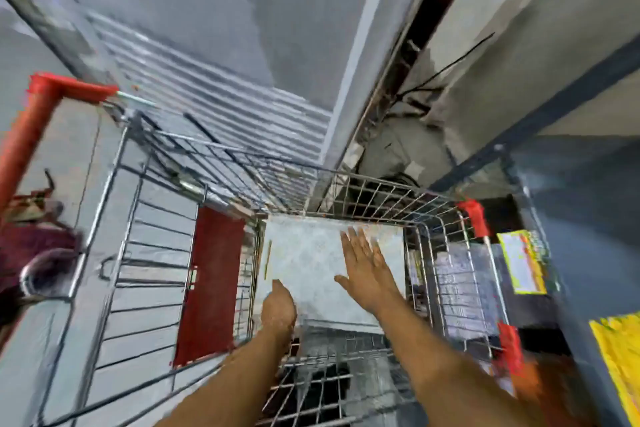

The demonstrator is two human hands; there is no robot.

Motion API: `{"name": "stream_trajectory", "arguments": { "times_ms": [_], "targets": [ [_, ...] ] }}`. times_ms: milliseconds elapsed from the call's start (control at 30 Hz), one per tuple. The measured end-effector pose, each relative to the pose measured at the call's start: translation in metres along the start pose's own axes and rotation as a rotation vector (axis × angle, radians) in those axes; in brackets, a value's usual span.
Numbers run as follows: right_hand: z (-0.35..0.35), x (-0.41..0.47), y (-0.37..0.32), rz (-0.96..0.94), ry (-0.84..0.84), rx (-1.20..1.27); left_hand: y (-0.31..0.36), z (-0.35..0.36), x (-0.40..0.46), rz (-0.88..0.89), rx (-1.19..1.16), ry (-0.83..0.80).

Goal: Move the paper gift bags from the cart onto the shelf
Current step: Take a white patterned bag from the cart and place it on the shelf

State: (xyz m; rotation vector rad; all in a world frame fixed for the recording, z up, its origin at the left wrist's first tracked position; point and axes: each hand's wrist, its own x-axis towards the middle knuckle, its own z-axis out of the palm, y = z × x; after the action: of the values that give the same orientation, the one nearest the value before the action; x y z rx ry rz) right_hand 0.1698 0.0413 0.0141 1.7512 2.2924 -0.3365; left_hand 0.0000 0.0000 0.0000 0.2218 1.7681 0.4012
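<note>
Floor (284, 10): grey, smooth, fills the upper part of the view; much of the picture is smeared by motion.
Shelf unit (519, 55): grey, runs along the right side, with a dark edge strip crossing diagonally.
Cart (374, 180): wire-mesh shopping cart seen from above, its basket in the lower middle, wire rim bright metal.
Cart handle (31, 135): red bar at the far left, bending at a corner near the top left.
Red flap (211, 284): dark red panel at the left wall of the basket, standing on edge.
Paper gift bag (304, 253): pale grey-white, lying flat inside the basket and covering most of its bottom; a thin yellowish strip shows near its left edge. Whether there is one bag or a stack cannot be told.
Yellow packs (523, 263): bright yellow-edged items on the shelf side, just right of the cart, blurred.
Red corner caps (476, 217): on the right rim of the basket, one farther, one nearer.
Right hand (367, 270): over the bag, palm down, fingers (353, 239) straight and spread, thumb out to the left; whether it touches the bag cannot be told.
Left hand (278, 308): over the near left part of the bag, fingers curled under and hidden; what they grip, if anything, cannot be told.
</note>
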Motion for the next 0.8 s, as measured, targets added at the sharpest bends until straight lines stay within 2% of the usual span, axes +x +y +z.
{"name": "stream_trajectory", "arguments": {
  "times_ms": [67,133,200,267,333,433,533,700,800],
  "targets": [
    [0.010,0.015,0.007,-0.013,-0.201,-0.017,-0.012,0.015,0.016,-0.183,-0.205,0.005],
    [0.023,0.036,0.020,-0.013,-0.329,-0.040,-0.020,0.032,0.027,-0.325,-0.340,-0.035],
    [0.042,0.055,0.027,-0.028,-0.388,-0.043,-0.016,0.045,0.023,-0.414,-0.431,-0.101],
    [0.054,0.070,0.034,-0.014,-0.399,-0.052,-0.016,0.053,0.028,-0.487,-0.511,-0.066],
    [0.065,0.086,0.041,0.005,-0.398,-0.074,-0.022,0.063,0.042,-0.475,-0.473,-0.068],
    [0.075,0.098,0.050,0.053,-0.439,-0.106,-0.031,0.070,0.054,-0.454,-0.557,-0.077],
    [0.080,0.104,0.057,0.065,-0.477,-0.120,-0.044,0.068,0.068,-0.488,-0.478,0.004],
    [0.072,0.109,0.059,0.022,-0.531,-0.052,-0.028,0.066,0.045,-0.403,-0.297,0.096],
    [0.050,0.106,0.060,0.002,-0.539,0.050,-0.021,0.061,0.014,-0.378,-0.437,0.041]
  ]
}}
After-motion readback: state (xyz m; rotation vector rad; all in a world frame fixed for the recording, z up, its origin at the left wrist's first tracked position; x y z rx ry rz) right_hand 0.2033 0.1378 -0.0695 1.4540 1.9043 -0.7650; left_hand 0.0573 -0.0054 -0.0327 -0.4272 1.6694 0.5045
